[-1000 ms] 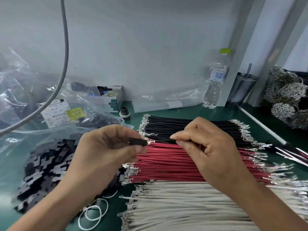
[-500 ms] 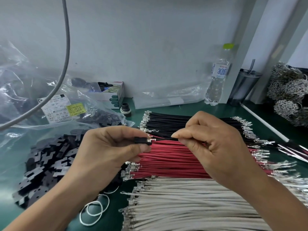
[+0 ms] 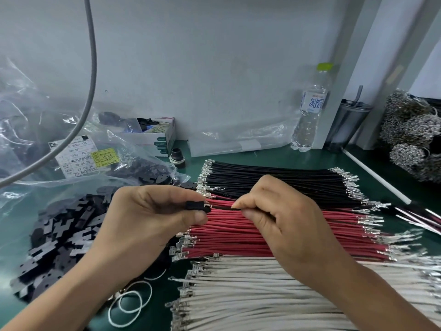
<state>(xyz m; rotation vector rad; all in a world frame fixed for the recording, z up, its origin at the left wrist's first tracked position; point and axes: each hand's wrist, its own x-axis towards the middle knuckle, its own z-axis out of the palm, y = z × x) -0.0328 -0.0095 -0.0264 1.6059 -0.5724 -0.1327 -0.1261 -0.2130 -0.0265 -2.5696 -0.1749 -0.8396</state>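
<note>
My left hand [image 3: 148, 218] pinches a small black plastic connector housing [image 3: 196, 206] between thumb and fingers. My right hand [image 3: 284, 225] pinches a single black wire [image 3: 223, 207] whose end sits at the housing's opening. Both hands hover over rows of cut wires with metal terminals lying on the green mat: black wires [image 3: 274, 180] at the back, red wires [image 3: 229, 237] in the middle, white wires [image 3: 250, 295] nearest me.
A heap of black housings [image 3: 57, 240] lies left, partly under clear plastic bags [image 3: 78, 161] with labels. White rubber bands [image 3: 130, 304] lie near the front. A small box [image 3: 160, 137], water bottle [image 3: 310, 111], tumbler [image 3: 346, 125] and terminal bundles [image 3: 410, 134] stand behind.
The wire's metal terminal, visible between my hands before, has gone into the housing. My hands have come slightly closer together.
</note>
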